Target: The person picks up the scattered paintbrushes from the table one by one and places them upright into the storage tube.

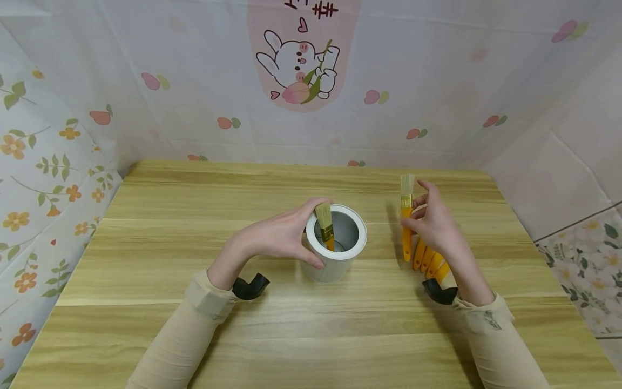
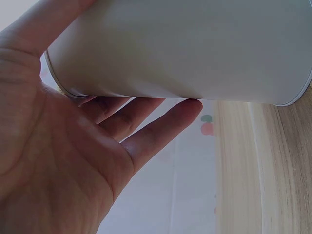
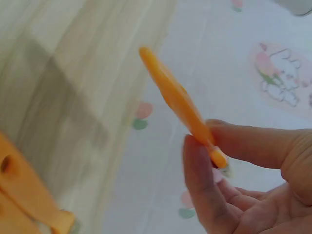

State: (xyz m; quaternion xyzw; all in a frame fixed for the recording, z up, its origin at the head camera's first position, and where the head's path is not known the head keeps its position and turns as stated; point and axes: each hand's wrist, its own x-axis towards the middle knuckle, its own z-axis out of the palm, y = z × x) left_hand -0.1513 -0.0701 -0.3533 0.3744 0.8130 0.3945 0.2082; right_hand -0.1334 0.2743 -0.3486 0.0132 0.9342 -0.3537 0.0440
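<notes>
A white metal can (image 1: 335,271) stands upright on the table, its top uncovered. My left hand (image 1: 282,232) grips it by the side, thumb on the near side and fingers on the far side; the left wrist view shows those fingers (image 2: 161,131) against the can's wall. Inside the can leans a paintbrush (image 1: 324,217), bristles up past the rim. To the right, my right hand (image 1: 434,221) pinches another paintbrush (image 1: 406,237) between thumb and fingers, its pale bristles pointing away from me. In the right wrist view its orange handle (image 3: 178,102) sticks out from the fingertips.
Several more orange-handled paintbrushes (image 1: 427,260) lie side by side under my right hand and wrist, partly hidden. A wooden table (image 1: 311,335) bears everything. Behind it hangs a patterned white cloth (image 1: 194,65), with a flowered cloth (image 1: 44,178) on the left.
</notes>
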